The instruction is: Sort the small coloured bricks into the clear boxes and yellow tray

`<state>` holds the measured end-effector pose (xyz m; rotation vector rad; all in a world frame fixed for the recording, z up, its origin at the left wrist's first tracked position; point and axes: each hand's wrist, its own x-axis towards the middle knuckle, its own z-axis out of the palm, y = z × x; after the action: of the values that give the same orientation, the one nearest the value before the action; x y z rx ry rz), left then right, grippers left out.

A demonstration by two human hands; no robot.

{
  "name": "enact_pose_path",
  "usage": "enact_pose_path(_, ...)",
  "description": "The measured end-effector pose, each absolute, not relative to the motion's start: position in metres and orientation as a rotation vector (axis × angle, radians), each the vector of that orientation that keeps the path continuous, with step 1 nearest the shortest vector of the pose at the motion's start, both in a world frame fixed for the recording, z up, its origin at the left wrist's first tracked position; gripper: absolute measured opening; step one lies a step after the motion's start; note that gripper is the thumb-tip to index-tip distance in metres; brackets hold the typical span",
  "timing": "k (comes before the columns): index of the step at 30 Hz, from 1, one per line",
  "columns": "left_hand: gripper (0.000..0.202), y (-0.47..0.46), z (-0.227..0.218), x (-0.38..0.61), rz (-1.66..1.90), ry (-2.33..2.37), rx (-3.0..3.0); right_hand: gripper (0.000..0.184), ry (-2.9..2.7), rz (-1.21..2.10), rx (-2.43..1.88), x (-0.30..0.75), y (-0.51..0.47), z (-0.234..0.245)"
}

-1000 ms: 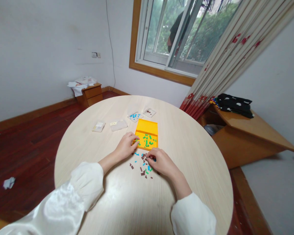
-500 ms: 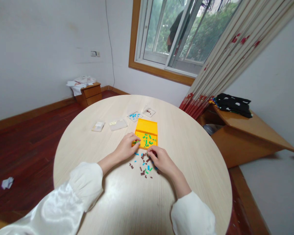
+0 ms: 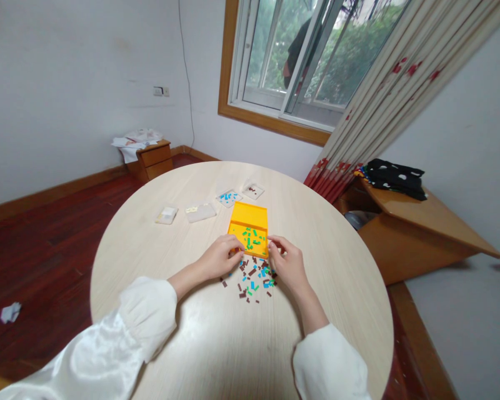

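A yellow box (image 3: 250, 211) lies with its lid folded back on the round table, and small green bricks (image 3: 249, 239) are scattered inside it. Just in front is a loose pile of small brown, blue and green bricks (image 3: 252, 285). My left hand (image 3: 221, 256) is at the box's front left corner, thumb and fingers bent towards each other; anything between them is hidden. At the right edge of the box is my right hand (image 3: 289, 264), its fingers curled in towards the thumb. Whatever sits at those fingertips is too small to make out.
Behind the box are a clear tray of blue bricks (image 3: 229, 198) and a clear tray with a few brown pieces (image 3: 253, 190). Further left lie a clear case (image 3: 200, 213) and a smaller one (image 3: 166, 215). The round table's edge (image 3: 95, 261) curves past my left sleeve.
My right hand has moved from the pile up and right to the box's right edge, uncovering more bricks. The left hand has shifted from the box's left side to its front left corner.
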<state>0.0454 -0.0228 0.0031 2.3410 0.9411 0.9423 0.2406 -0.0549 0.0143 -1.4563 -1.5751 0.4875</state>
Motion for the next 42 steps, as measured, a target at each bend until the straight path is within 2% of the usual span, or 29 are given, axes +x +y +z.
enact_pose_path(7, 0.01, -0.024, 0.003, 0.046, 0.879, 0.943, 2.373, 0.012, -1.919, 0.951, -1.54, 0.265, -0.064, 0.021)
enact_pose_path(9, 0.01, -0.023, 0.002, 0.046, 0.865, 0.957, 2.371, 0.01, -1.986, 0.997, -1.563, 0.269, -0.065, 0.019)
enact_pose_path(17, 0.012, -0.023, 0.002, 0.045, 0.825, 0.955, 2.375, 0.01, -2.146, 0.887, -1.635, 0.268, -0.064, 0.017)
enact_pose_path(28, 0.012, -0.024, 0.004, 0.045, 0.825, 0.933, 2.39, 0.005, -2.117, 0.902, -1.567, 0.264, -0.066, 0.018)
enact_pose_path(42, 0.012, -0.026, 0.006, 0.045, 0.822, 0.916, 2.397, 0.014, -2.132, 0.93, -1.509, 0.265, -0.064, 0.013)
